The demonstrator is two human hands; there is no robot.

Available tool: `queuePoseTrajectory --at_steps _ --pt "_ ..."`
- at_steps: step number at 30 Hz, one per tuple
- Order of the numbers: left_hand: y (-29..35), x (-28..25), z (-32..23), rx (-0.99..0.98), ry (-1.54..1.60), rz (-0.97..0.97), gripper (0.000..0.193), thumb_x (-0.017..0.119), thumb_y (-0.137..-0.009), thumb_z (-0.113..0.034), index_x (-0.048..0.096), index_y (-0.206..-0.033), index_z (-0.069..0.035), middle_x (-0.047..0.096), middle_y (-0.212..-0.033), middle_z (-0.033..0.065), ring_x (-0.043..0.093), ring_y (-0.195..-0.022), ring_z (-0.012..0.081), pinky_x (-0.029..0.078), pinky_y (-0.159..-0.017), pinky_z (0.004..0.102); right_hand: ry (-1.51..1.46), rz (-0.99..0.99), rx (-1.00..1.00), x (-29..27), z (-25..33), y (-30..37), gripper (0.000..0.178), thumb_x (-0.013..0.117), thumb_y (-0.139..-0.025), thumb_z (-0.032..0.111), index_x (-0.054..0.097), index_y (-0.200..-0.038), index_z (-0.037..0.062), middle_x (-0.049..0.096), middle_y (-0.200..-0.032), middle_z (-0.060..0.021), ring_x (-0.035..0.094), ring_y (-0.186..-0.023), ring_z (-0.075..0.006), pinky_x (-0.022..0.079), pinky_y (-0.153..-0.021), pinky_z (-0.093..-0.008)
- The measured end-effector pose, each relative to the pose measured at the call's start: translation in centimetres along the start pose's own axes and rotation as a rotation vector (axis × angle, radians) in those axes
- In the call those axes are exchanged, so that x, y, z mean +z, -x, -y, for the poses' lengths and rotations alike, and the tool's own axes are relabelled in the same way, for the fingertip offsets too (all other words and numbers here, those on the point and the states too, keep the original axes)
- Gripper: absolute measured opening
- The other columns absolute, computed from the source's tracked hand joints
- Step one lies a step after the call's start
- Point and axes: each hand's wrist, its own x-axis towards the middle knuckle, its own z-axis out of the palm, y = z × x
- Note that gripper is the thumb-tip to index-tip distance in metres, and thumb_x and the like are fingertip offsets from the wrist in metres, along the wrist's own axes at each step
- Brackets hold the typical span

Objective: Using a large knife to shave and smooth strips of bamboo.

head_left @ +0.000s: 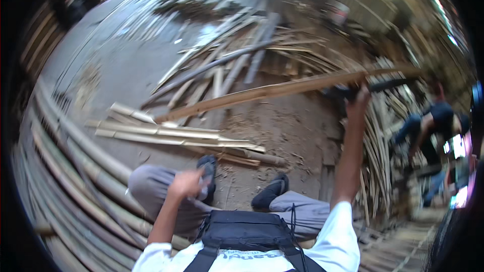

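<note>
My right arm reaches far forward, and my right hand (358, 96) is closed at the right part of a long split bamboo strip (262, 92). A dark, long, machete-like tool (390, 84) crosses at the same hand, just below the strip; blur hides how the fingers share the two. The strip slants down to the left, its far end over a small pile of pale split bamboo pieces (161, 132) on the floor. Near my bent left knee is my left hand (189, 182), its fingers smeared by motion. Nothing can be made out in it.
Bamboo poles (85, 166) lie stacked at my left. Loose strips (222, 65) are heaped ahead, with shavings (272, 126) on the floor. More thin strips (375, 156) lie at the right, where another person (433, 126) bends over. A whitish bucket (337, 11) stands far back.
</note>
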Motion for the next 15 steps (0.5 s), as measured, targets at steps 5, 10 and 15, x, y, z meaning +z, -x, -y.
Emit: queuePoseTrajectory --at_steps 5,10,15 --pt "2.1 7.8 3.0 0.418 -0.611 0.044 0.057 0.039 -0.095 -0.051 0.057 -0.126 -0.006 0.054 -0.133 0.0192 0.041 -0.133 0.0378 0.023 -0.113 0.0497 0.060 0.173 -0.333 6.3 7.4 0.5 0.022 0.070 -0.087 0.011 0.056 -0.104 0.0063 0.059 -0.088 -0.0012 0.056 -0.078 -0.0110 0.048 -0.063 -0.0281" --pt "10.5 -9.2 -4.6 0.394 -0.119 -0.108 0.035 0.062 -0.084 -0.004 0.060 -0.119 -0.008 0.066 -0.103 0.0173 0.064 -0.095 0.0331 0.051 -0.087 0.0377 0.540 0.429 -0.629 10.4 8.6 0.6 0.024 0.072 -0.087 0.022 0.057 -0.074 0.0085 0.056 -0.067 0.0034 0.051 -0.058 -0.0072 0.040 -0.053 -0.0267" --pt "13.9 -21.2 -3.0 0.920 0.253 -1.310 0.053 0.062 -0.089 -0.008 0.042 -0.138 -0.007 0.049 -0.137 0.0155 0.053 -0.121 0.0290 0.039 -0.103 0.0416 0.754 0.795 -0.703 15.1 2.6 6.4 0.032 0.067 -0.090 0.033 0.059 -0.069 0.0108 0.050 -0.054 0.0043 0.039 -0.049 -0.0043 0.031 -0.046 -0.0271"
